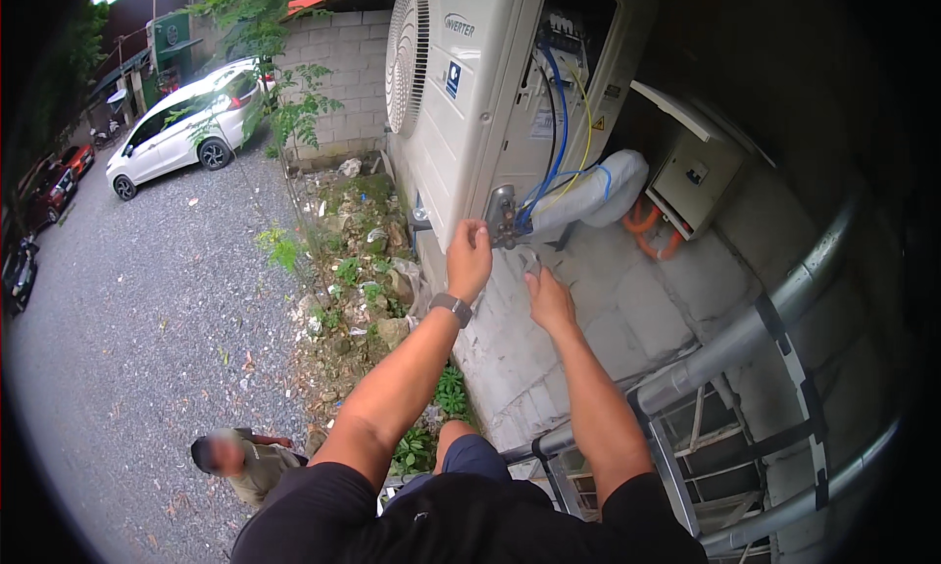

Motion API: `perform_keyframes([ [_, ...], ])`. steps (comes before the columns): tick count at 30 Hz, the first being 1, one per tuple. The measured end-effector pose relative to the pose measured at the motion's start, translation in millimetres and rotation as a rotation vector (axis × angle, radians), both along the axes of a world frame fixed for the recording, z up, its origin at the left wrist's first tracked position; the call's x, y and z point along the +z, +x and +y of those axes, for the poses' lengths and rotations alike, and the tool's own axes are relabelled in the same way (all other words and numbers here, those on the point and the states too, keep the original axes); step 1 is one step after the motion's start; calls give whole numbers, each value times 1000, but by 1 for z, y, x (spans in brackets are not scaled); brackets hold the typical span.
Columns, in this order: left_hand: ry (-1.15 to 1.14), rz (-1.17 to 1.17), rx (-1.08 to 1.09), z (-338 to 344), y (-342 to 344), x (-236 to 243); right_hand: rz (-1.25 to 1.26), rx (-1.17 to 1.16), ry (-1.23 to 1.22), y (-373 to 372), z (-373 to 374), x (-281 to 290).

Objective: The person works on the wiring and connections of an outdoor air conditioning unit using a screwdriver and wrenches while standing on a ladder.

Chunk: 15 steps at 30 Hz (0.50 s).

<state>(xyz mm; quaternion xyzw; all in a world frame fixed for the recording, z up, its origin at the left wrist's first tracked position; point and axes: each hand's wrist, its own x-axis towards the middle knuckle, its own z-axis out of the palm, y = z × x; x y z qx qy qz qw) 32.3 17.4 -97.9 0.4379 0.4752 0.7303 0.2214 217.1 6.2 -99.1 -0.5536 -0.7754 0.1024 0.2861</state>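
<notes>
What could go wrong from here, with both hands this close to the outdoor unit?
The exposed wires might be live; nothing here shows whether power is off. They run down beside the metal fittings, so the left hand could snag one. Anything dropped might fall toward the person at lower left.

A white car (191,131) stands toward the far edge of the gravel lot (186,280), with a gray block wall (338,69) to its right. Along the lot's left edge sit a red car (78,159), a maroon car (49,194) and a black car (20,273) (the view's dark rim swallows part of it). Weeds (281,248) and a slender tree (298,108) grow along the lot's right edge. Near its closest right corner is a person (253,466) in an olive top.
</notes>
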Motion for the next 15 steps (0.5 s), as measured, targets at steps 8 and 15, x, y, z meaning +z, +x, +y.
perform_keyframes([
  [8, -256, -595, -627, -38, 67, -38, -173, -13, -52, -25, -14, 21],
  [15, -70, -748, -739, -22, 61, -56, -297, 2, -5, -50, -27, 35],
])
